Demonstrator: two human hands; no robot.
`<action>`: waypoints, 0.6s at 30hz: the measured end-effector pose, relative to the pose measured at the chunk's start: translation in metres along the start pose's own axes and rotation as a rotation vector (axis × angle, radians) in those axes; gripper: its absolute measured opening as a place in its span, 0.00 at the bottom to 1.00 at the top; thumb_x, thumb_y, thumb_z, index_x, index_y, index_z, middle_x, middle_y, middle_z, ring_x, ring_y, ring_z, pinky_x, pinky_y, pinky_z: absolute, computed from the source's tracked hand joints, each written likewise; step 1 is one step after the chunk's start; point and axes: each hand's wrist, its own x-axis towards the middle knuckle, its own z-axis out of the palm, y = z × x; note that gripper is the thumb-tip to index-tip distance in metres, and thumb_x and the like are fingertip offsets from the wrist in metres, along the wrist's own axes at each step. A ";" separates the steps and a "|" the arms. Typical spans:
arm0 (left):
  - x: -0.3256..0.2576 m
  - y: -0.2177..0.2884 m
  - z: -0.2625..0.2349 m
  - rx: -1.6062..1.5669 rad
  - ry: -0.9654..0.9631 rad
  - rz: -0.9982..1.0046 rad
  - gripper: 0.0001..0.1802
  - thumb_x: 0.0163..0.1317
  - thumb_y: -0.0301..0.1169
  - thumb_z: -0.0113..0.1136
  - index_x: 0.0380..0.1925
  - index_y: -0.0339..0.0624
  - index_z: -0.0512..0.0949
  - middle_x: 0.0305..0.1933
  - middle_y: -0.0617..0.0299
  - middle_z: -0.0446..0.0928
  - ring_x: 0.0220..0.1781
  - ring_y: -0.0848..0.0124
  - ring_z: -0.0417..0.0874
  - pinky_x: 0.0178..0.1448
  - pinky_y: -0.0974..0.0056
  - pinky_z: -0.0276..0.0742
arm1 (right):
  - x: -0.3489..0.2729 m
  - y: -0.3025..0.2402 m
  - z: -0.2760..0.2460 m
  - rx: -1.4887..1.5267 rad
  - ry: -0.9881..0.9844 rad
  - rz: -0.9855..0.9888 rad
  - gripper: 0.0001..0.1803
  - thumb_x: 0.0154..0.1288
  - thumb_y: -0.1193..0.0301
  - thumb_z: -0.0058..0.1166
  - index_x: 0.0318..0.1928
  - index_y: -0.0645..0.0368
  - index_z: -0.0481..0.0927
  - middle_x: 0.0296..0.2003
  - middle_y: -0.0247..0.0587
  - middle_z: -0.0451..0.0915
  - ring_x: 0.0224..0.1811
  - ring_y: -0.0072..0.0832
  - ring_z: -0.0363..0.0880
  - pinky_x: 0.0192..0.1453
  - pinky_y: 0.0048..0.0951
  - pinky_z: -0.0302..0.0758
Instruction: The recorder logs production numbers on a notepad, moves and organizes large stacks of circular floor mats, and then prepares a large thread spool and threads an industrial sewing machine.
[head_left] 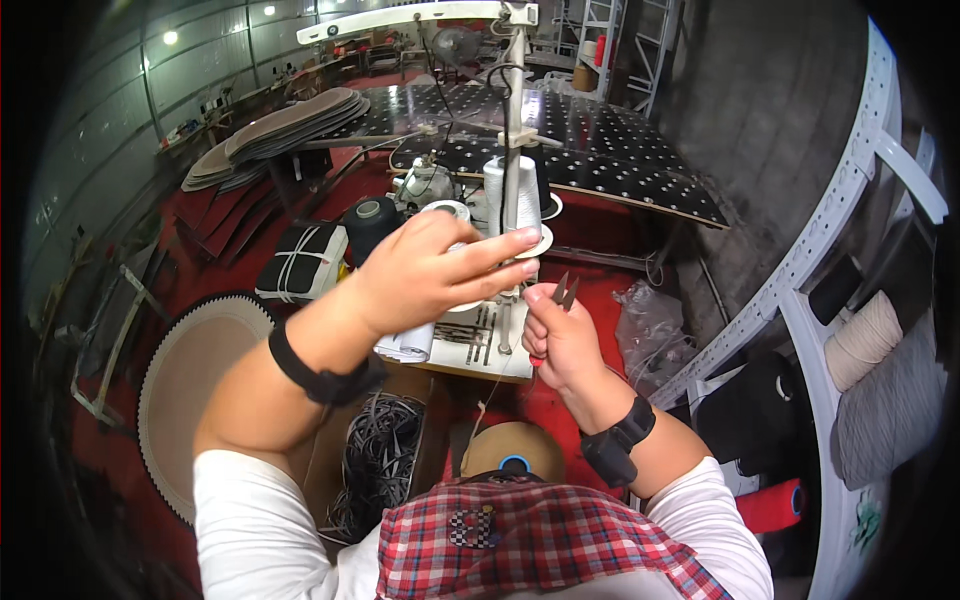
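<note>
My left hand (425,265) is raised over the thread stand, two fingers stretched out to the right and apart. Its fingertips come in front of the stand's pole, just below a white cone of thread (506,185); no object shows in this hand, and its thumb is hidden. Lower and to the right, my right hand (568,340) is closed around a pair of scissors (566,292) with dark blades pointing up and a bit of red handle below the fist. A black cone of thread (370,222) stands left of the stand.
A black tabletop with pale dots (620,160) spans the back. Stacked flat panels (290,125) lie at the far left. A box of dark strips (380,450) and a brown roll (520,450) sit below me. A white metal rack (800,240) with yarn cones rises at right.
</note>
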 end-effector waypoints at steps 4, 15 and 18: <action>0.012 -0.019 0.001 0.055 -0.137 0.053 0.14 0.43 0.30 0.53 0.34 0.47 0.77 0.35 0.67 0.74 0.35 0.71 0.74 0.40 0.66 0.71 | -0.006 -0.017 0.002 0.016 0.033 -0.074 0.06 0.61 0.70 0.50 0.33 0.58 0.71 0.12 0.25 0.62 0.10 0.13 0.56 0.13 0.16 0.53; 0.022 0.035 -0.005 -1.294 -0.247 -0.796 0.08 0.58 0.32 0.55 0.29 0.38 0.78 0.26 0.66 0.74 0.30 0.78 0.71 0.36 0.72 0.67 | -0.032 -0.032 0.016 -0.110 -0.094 -0.254 0.07 0.60 0.71 0.52 0.35 0.61 0.73 0.16 0.26 0.69 0.14 0.10 0.59 0.16 0.14 0.54; 0.017 0.041 0.003 -1.571 -0.244 -0.972 0.11 0.60 0.34 0.54 0.28 0.37 0.77 0.25 0.71 0.72 0.28 0.85 0.66 0.33 0.76 0.65 | -0.037 -0.033 0.024 -0.182 -0.119 -0.268 0.06 0.61 0.73 0.51 0.36 0.62 0.74 0.15 0.29 0.67 0.14 0.12 0.60 0.16 0.14 0.55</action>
